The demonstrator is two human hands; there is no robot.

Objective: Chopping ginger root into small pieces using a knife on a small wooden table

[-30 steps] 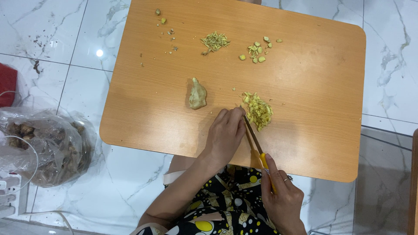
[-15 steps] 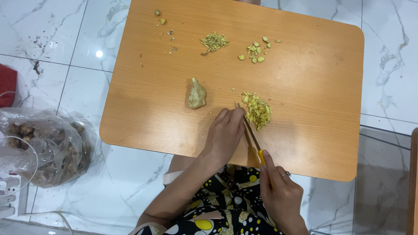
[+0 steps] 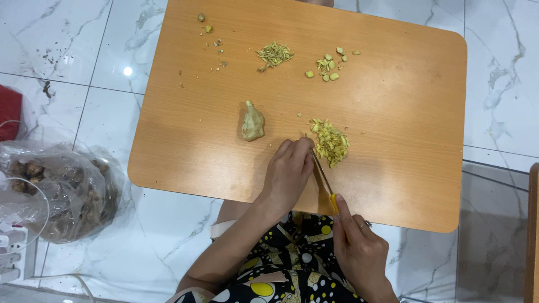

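Marble floor point(image 3: 505, 84) — clear plastic bag point(image 3: 62, 191) holding brown ginger pieces point(image 3: 25, 171).

Floor is covered in glossy white marble-look tiles point(image 3: 67, 39) with grey veining; a ceiling light is reflected as a bright spot point(image 3: 128, 71). A rounded-corner orange-brown wooden tabletop point(image 3: 404, 112) is set over it. A clear crumpled plastic bag point(image 3: 62, 191) of brown contents is seen left, dark specks nearby.
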